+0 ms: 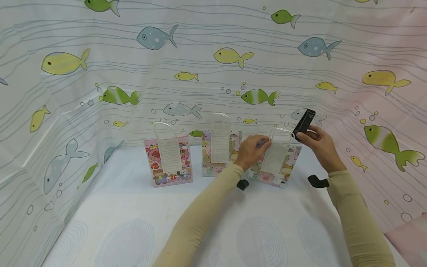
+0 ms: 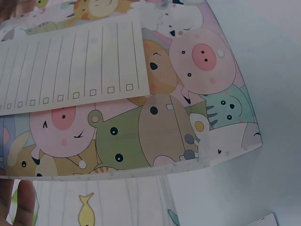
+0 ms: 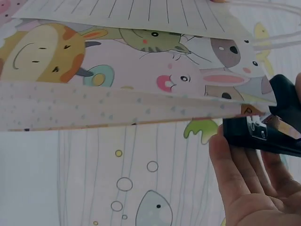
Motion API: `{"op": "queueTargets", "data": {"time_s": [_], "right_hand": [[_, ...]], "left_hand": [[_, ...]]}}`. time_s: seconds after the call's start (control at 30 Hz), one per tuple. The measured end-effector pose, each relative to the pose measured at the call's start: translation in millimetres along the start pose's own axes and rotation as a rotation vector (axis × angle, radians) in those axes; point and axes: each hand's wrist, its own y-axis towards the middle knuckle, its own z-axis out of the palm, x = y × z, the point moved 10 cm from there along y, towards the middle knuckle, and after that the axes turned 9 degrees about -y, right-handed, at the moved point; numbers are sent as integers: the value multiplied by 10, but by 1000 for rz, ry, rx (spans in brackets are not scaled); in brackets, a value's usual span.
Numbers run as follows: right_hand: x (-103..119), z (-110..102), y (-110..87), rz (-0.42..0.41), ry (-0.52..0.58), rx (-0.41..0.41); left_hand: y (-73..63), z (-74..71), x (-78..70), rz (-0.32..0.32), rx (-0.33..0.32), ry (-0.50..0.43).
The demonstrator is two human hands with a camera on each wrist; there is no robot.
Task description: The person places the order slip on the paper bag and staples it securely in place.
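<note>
My left hand (image 1: 251,151) grips the top edge of the right-hand paper gift bag (image 1: 271,180), which has cartoon animals and a clear handle. A lined checklist sheet (image 1: 274,157) lies against the bag's front. In the left wrist view, some fingers (image 2: 23,205) show behind the bag's side. My right hand (image 1: 318,142) holds a black stapler (image 1: 305,124) at the bag's top right corner. The right wrist view shows the stapler (image 3: 251,135) with its jaws apart around that corner, the fingers below it. The bag stands tilted slightly.
A pink cartoon gift bag (image 1: 156,181) stands at the left, and another animal-print bag (image 1: 208,171) stands in the middle. Both have clear handles and lined sheets on their fronts. Behind the white table (image 1: 133,207) hangs a fish-patterned curtain (image 1: 200,89).
</note>
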Motion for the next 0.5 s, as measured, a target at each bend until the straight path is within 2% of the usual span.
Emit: {"op": "queueTargets", "data": {"time_s": [0.23,0.5], "right_hand": [[110,125,123,-5,-1,74],[196,301,190,41,22,239]], "left_hand": [[7,5,2,-9,3,5],[9,2,23,-43,0,10]]}}
